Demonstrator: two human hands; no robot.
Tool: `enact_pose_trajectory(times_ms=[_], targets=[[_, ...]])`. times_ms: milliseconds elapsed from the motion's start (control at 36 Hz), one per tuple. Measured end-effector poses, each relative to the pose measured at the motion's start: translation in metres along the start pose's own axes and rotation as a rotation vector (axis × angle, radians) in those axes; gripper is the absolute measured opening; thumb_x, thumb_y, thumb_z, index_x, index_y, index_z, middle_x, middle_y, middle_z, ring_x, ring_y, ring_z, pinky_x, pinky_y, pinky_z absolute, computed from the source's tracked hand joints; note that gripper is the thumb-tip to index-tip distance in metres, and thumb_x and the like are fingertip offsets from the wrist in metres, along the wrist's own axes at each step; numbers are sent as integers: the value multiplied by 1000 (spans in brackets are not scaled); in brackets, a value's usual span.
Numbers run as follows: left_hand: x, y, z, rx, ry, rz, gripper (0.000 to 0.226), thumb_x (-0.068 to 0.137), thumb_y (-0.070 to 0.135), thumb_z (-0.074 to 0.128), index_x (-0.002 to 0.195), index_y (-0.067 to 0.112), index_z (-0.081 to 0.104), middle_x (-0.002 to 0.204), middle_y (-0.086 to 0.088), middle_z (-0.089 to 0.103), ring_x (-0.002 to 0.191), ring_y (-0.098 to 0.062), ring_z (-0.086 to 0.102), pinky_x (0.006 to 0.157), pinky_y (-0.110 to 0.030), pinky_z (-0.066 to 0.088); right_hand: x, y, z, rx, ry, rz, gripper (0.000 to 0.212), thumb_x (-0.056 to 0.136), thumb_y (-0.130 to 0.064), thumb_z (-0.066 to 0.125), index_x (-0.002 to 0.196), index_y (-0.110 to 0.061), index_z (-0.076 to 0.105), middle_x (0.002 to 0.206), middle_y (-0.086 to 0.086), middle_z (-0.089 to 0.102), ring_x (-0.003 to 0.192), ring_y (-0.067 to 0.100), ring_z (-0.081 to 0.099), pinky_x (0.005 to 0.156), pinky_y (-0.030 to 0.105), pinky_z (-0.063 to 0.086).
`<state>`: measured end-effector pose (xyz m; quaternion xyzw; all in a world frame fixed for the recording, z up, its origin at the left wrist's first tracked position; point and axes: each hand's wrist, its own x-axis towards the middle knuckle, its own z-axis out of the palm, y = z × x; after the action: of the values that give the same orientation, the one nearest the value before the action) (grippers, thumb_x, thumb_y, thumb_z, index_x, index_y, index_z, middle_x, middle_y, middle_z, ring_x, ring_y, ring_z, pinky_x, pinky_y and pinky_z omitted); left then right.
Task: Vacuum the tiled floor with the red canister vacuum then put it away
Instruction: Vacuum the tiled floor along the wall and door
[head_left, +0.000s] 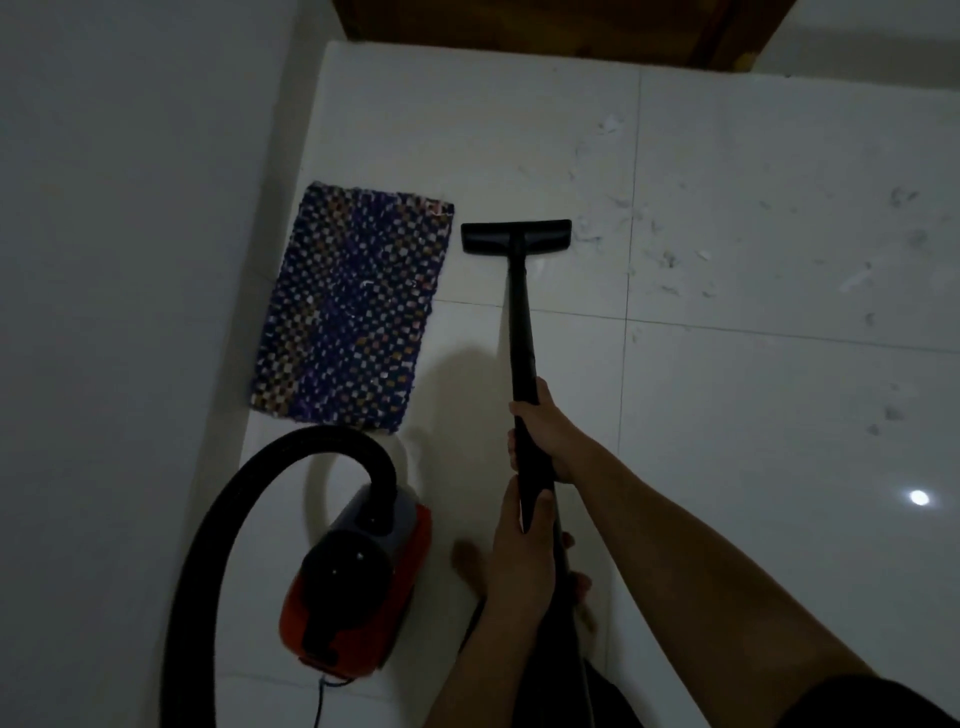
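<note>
Dim tiled floor (779, 415) lies open at right; both hands, left hand (514, 561) and right hand (543, 426), have fingers wrapped around the black wand (519, 322), hose (218, 519) cut off lower left.

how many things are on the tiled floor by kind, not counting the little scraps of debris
Red and black canister vacuum, with black hose and black wand ending in a black floor head: 1
Blue checked woven mat: 1
Hands gripping the wand: 2, left hand, right hand
Total: 4
</note>
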<state>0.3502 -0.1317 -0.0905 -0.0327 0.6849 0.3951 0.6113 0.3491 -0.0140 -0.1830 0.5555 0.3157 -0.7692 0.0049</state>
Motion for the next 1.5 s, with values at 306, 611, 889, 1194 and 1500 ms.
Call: enact_pose_trajectory(times_ms=[306,611,889,1194,1500], targets=[[53,101,-19,-1,2,24,25,100,30,40,123,35,48,77,-5,55,62,-17,54,47,-28,47,53,-97,33,-11,42,0,49,101,-12,39,143,-33,24,64,11,47,48,20,46,43,28,44],[99,168,-27,-12,64,25,21,100,30,40,118,38,47,86,-2,58,70,-14,56,51,-29,49,101,-164,54,-26,24,-13,48,102,-14,37,144,-33,22,64,12,47,48,22,45,41,28,43],[107,197,-14,-30,121,56,36,97,33,46,133,33,48,123,-11,61,114,-29,58,97,-58,46,104,-194,52,-10,70,-32,37,98,-12,41,134,-22,38,60,11,46,46,20,45,39,25,41],[60,173,-37,-8,111,58,38,98,31,45,136,30,45,124,-10,60,113,-27,59,97,-57,46,64,-154,71,30,107,-23,21,98,-10,40,116,-19,45,58,11,46,45,20,44,40,24,41],[27,147,-67,25,104,83,19,100,31,40,111,46,45,77,-3,60,66,-16,57,60,-38,52,43,-120,102,46,78,-56,24,98,-10,41,120,-18,46,56,10,46,41,19,43,40,25,40]])
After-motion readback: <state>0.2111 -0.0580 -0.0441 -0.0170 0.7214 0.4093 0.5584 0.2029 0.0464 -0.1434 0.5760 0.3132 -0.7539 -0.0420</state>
